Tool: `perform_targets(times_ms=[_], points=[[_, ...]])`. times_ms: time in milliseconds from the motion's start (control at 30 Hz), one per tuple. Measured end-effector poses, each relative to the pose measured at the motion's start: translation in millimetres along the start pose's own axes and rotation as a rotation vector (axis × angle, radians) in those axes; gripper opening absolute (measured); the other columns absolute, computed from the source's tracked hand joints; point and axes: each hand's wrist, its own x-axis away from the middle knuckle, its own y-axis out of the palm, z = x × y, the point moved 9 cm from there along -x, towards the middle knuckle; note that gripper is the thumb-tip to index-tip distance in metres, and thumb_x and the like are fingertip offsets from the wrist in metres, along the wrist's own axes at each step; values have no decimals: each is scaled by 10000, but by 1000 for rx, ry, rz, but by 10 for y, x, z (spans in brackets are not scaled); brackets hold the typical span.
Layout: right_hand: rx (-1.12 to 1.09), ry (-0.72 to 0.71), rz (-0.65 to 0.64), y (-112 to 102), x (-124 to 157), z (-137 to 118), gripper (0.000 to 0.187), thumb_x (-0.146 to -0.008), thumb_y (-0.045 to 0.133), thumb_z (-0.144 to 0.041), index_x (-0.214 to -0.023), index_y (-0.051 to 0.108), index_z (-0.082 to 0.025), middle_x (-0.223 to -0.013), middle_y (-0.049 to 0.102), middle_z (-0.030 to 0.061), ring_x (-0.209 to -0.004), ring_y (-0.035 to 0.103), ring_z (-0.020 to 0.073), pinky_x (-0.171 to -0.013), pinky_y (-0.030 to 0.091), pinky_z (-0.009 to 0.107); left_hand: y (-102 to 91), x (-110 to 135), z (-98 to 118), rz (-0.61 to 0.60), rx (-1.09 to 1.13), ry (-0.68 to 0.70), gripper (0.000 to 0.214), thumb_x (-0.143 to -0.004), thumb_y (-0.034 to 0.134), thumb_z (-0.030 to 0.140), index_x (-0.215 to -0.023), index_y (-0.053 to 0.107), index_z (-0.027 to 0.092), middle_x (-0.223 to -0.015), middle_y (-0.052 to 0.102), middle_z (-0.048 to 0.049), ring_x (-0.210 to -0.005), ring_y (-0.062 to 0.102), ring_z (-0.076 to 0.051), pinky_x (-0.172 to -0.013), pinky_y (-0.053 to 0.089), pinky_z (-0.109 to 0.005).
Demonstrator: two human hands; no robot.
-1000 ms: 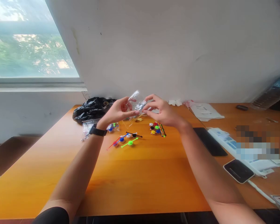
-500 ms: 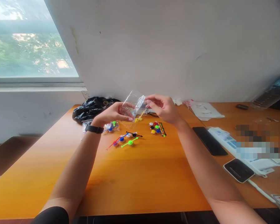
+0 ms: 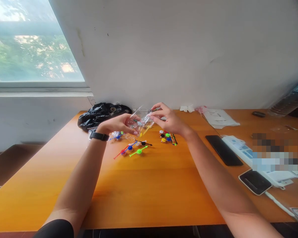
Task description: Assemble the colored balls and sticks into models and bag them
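Observation:
A clear plastic bag (image 3: 144, 119) hangs over the table between my two hands. My left hand (image 3: 121, 125) comes from the left with its fingers closed on the bag's side. At the opposite edge, my right hand (image 3: 166, 119) grips the film with thumb and fingers. A yellow arrow spinner (image 3: 146, 131) shows at the bag's lower end; whether it lies inside or behind the film I cannot tell. Below are several arrow spinners on round bases, among them a green spinner (image 3: 139, 151), a red spinner (image 3: 123, 152) and a black arrow (image 3: 146, 143).
Coloured round pieces (image 3: 166, 136) with loose arrows lie right of the bag. Wrapped spinners (image 3: 118, 136) sit beside my left wrist. A black plastic bag (image 3: 101, 114) is at the back left. Rightward are a phone (image 3: 223, 150), a power strip (image 3: 235, 148) and a black-topped white device (image 3: 255, 181).
The clear bag has come down and looks more crumpled. My right hand has shifted slightly left and its fingers have spread a little. My left hand stays nearly in place.

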Motion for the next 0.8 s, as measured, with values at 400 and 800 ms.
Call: perform_targets(times_ms=[400, 800], points=[[-88, 50, -66, 120, -1, 123, 183, -923, 742, -402, -928, 773, -222, -1018, 704, 55, -806, 671, 183, -746, 576, 345, -45, 53, -76, -55, -64, -43, 495, -925, 789, 492, -1324, 725, 205, -841, 778, -78, -467, 418, -74, -423, 281, -226], [-342, 155, -182, 164, 43, 266, 318, -817, 870, -402, -1089, 798, -254, -1197, 684, 71, -1001, 719, 218, -929, 646, 406, -145, 72, 8, 91, -69, 59, 440, -974, 688, 602, -919, 780, 175, -756, 653, -45, -644, 546, -125, -585, 449, -227]])
